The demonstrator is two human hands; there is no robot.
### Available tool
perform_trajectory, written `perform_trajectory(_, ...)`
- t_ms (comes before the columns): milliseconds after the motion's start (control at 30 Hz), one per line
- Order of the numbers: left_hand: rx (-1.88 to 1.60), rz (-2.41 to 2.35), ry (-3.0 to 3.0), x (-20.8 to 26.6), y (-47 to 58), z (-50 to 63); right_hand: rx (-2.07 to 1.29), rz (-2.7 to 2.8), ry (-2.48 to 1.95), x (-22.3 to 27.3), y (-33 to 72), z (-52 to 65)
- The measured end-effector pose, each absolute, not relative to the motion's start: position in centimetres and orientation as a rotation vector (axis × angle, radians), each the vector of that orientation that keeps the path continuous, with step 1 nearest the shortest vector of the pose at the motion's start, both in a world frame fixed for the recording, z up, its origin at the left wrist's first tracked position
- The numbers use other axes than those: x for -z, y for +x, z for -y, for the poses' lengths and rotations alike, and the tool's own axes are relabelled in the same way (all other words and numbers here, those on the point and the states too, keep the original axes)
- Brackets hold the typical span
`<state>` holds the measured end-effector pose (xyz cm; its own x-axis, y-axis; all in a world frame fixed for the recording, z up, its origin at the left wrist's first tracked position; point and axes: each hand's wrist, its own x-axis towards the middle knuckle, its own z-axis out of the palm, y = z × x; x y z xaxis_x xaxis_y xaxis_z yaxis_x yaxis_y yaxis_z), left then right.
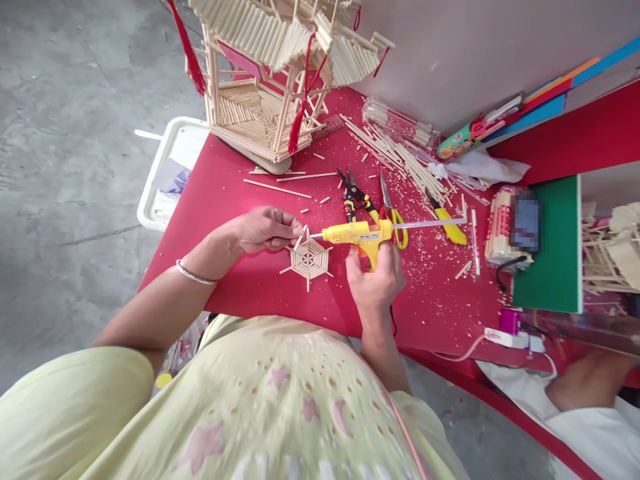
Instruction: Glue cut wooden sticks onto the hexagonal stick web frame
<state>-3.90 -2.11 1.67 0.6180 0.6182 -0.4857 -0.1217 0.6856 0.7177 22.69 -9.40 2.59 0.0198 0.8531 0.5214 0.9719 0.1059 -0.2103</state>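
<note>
Evidently, the web-shaped stick piece [309, 260] is well along: several rings of pale sticks already span its spokes, tight around the centre. Bare spoke tips poke out beyond the outermost ring, so I judge that the outer part is what remains, though whether more rings belong there cannot be told. The piece lies flat near the front edge of the red surface [260, 290], left of its middle. The left hand [271, 230] pinches what looks like a short stick [301, 239] between thumb and fingertips, right at the piece's upper left rim; whether it touches the rim is too small to tell. The right hand [376, 277] is wrapped around the grip of the yellow glue gun [356, 232], its fingers right of the piece and apart from it, the nozzle pointing at the short stick.
</note>
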Motion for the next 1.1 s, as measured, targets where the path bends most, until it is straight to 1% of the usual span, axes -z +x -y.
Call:
perform_trajectory(200,-0.434,-1.020,1.001,-1.9,-3.7,1.8,0.229,1.724,-2.060,-0.8,28.5,11.9)
perform_trajectory(333,-0.344,-1.128,1.177,-2.9,-3.1,1.0,0.262,1.673,-2.225,0.5,32.7,13.4)
perform_trajectory(433,-0.264,-1.175,1.251,-3.3,-2.5,0.5,0.338,1.687,-2.254,0.3,33.2,14.4)
perform_trajectory(500,-0.218,-1.208,1.295,-3.3,-2.3,0.3,0.381,1.683,-2.157,-0.3,31.7,14.8)
perform_trajectory(567,-0.178,-1.223,1.334,-3.2,-2.3,0.1,0.311,1.756,-1.929,-0.8,29.1,14.8)
perform_trajectory(667,-0.124,-1.214,1.382,-3.0,-2.3,-0.2,0.018,2.035,-1.492,-0.9,24.7,14.2)
perform_trajectory(733,-0.092,-1.198,1.416,-3.0,-2.4,-0.4,-0.151,2.184,-1.302,-0.3,22.4,13.7)
perform_trajectory(900,-0.010,-1.170,1.519,-3.2,-2.2,-0.9,-0.344,2.283,-1.220,1.4,20.7,13.0)
perform_trajectory(1100,0.033,-1.172,1.590,-3.6,-1.5,-0.9,-0.378,2.282,-1.216,1.8,21.1,13.1)
